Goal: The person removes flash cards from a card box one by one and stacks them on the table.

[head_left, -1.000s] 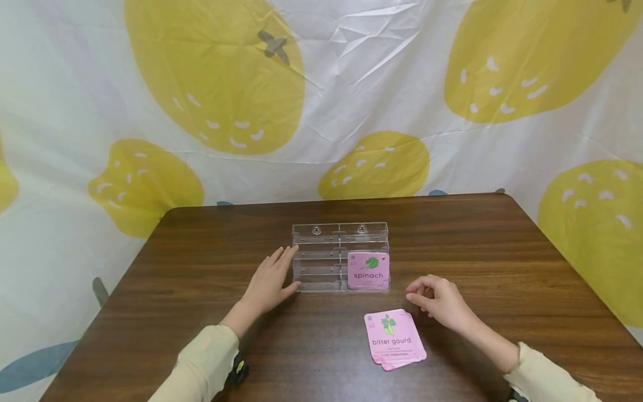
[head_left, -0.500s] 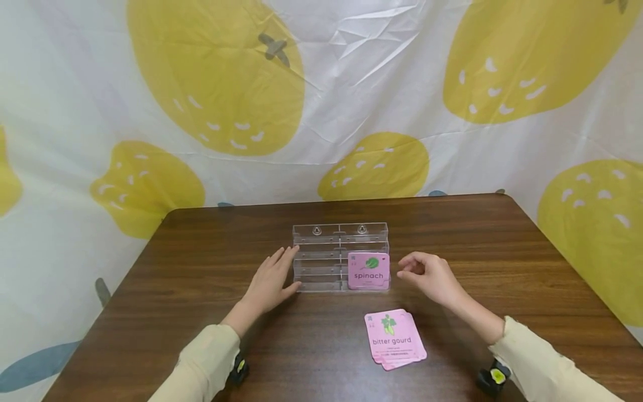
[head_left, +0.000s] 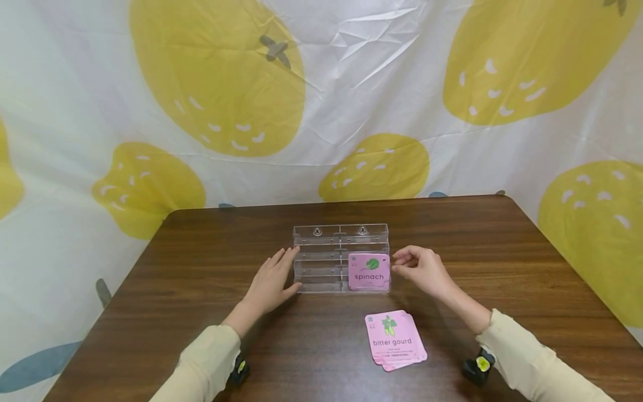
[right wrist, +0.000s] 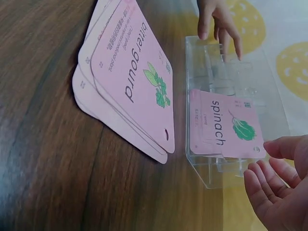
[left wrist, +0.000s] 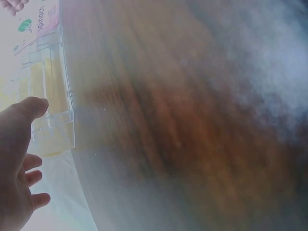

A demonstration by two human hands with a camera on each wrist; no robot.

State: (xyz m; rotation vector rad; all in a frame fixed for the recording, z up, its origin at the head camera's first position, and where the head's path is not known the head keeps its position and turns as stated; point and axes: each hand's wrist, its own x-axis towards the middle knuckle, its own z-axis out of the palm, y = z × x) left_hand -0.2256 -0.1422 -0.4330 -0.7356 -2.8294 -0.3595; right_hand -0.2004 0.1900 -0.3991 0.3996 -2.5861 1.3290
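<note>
A clear plastic card rack (head_left: 317, 269) with tiered pockets stands on the table. In its lower right pocket sits a pink spinach flashcard (head_left: 369, 272), upright and facing me. My left hand (head_left: 266, 283) rests along the rack's left side, fingers extended and thumb at the lower front corner. At the rack's right side is my right hand (head_left: 424, 272), its fingers loosely bent. The right wrist view puts that thumb (right wrist: 284, 147) right at the spinach card's corner. In front of the rack lies a loose stack of pink flashcards (head_left: 396, 340), the top one reading "bitter gourd".
The dark wooden table (head_left: 221, 240) extends on all sides of the rack. Behind it hangs a white cloth (head_left: 241, 187) printed with yellow fruit. Both wrists carry small black devices, such as the right wrist camera (head_left: 478, 367).
My right hand has moved left and away from me, from beside the flashcard stack to the right edge of the rack. My left hand, the rack and the cards stay in place.
</note>
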